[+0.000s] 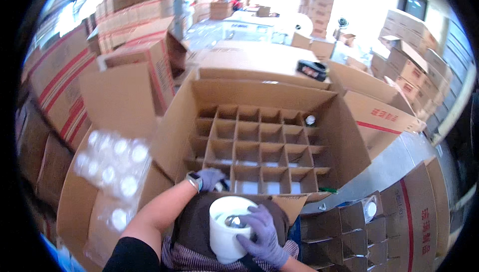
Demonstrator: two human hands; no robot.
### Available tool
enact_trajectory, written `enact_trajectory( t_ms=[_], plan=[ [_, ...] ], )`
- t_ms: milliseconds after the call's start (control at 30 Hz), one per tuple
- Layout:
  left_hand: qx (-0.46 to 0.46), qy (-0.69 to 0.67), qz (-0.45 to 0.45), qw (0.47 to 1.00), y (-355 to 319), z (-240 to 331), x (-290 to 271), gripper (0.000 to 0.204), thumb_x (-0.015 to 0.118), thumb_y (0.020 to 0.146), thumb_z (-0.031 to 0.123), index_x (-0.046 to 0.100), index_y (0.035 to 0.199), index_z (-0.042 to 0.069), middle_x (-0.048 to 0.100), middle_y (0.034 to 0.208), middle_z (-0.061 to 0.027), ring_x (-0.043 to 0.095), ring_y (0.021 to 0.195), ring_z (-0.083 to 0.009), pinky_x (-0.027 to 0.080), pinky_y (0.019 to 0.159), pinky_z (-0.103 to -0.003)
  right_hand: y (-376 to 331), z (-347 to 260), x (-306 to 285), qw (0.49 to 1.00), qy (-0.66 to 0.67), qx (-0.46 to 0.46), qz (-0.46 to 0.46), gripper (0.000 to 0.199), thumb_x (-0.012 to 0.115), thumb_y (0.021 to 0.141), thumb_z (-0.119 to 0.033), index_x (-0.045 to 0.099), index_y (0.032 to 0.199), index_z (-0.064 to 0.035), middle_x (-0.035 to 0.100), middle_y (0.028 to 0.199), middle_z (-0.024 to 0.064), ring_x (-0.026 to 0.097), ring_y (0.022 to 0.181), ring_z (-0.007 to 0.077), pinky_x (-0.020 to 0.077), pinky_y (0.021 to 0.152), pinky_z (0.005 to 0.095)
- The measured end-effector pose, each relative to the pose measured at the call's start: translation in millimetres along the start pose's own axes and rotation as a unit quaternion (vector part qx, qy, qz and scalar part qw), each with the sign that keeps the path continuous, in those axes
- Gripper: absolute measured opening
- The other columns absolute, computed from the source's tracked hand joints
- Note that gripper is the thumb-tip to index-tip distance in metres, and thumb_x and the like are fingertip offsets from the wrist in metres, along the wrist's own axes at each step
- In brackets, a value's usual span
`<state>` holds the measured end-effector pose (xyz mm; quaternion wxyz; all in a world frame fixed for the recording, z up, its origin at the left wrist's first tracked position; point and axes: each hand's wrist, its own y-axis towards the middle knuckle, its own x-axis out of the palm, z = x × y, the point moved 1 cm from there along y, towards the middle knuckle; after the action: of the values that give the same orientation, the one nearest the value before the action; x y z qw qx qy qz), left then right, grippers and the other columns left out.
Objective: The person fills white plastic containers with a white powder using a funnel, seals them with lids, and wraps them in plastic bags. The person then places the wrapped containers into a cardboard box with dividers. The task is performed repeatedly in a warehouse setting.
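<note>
Head view: open cardboard carton (344,122) with a grid divider (257,147); one capped bottle (310,120) occupies the cell at 2 o'clock, the remaining cells visible as vacant. Left hand (209,178), fingers curled, reaches over the near carton edge at 7 o'clock; what it pinches cannot be told. Right hand (262,234) wraps a white jar (227,229) at 6 o'clock. Wrapped bottle pack (115,165) lies at 9 o'clock.

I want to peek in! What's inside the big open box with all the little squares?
The big open box holds a cardboard divider grid. Most squares look empty. One bottle with a white cap sits near the far right corner. The left hand covers a near square, so that one's inside is hidden.
</note>
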<state>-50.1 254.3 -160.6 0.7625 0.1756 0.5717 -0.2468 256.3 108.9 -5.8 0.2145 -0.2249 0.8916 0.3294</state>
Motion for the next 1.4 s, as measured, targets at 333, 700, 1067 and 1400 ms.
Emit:
enact_trajectory(
  t_ms=[333,700,1067,1400],
  plan=[
    [-0.145,-0.061,0.221,0.963,-7.3,54.2,-76.8,0.025,0.069,0.08,0.019,0.068,0.101,0.006,0.069,0.101,-0.0177,0.068,0.094,-0.0348,0.053,0.084,-0.045,4.0,-3.0,-28.4,0.996,0.085,0.025,0.026,0.041,0.074,0.081,-0.015,0.065,0.12,-0.0027,0.065,0.116,0.0171,0.057,0.121,0.0366,0.0387,0.11,0.05],
    [-0.033,-0.406,0.298,0.864,-140.5,275.5,-170.0,0.057,0.06,0.096,0.018,0.042,0.147,0.0,0.062,0.129,-0.0117,0.06,0.118,-0.0214,0.048,0.102,-0.034,53.2,-79.2,-26.1,0.979,0.065,-0.176,0.074,0.07,0.082,0.076,-0.014,0.053,0.138,-0.0091,0.042,0.145,0.0229,0.047,0.13,0.038,0.0431,0.108,0.0444],
    [-0.095,-0.708,0.388,0.582,-154.3,353.7,-178.4,0.069,0.056,0.098,0.054,0.05,0.14,0.0,0.048,0.146,-0.0161,0.047,0.134,-0.0309,0.04,0.111,-0.039,44.4,-95.1,-27.1,0.993,0.025,-0.111,0.009,0.068,0.078,0.074,-0.019,0.056,0.137,-0.0053,0.056,0.121,0.0184,0.058,0.11,0.0345,0.0514,0.093,0.0408],
    [-0.081,-0.643,0.278,0.709,-143.6,308.4,-182.1,0.076,0.049,0.1,0.059,0.049,0.14,-0.005,0.055,0.14,-0.0173,0.054,0.129,-0.0247,0.042,0.109,-0.039,41.6,-97.8,-23.4,0.996,0.015,-0.017,0.089,0.07,0.08,0.08,-0.028,0.046,0.135,0.0001,0.063,0.113,0.0232,0.068,0.1,0.0356,0.0568,0.082,0.0393]
  ],
)
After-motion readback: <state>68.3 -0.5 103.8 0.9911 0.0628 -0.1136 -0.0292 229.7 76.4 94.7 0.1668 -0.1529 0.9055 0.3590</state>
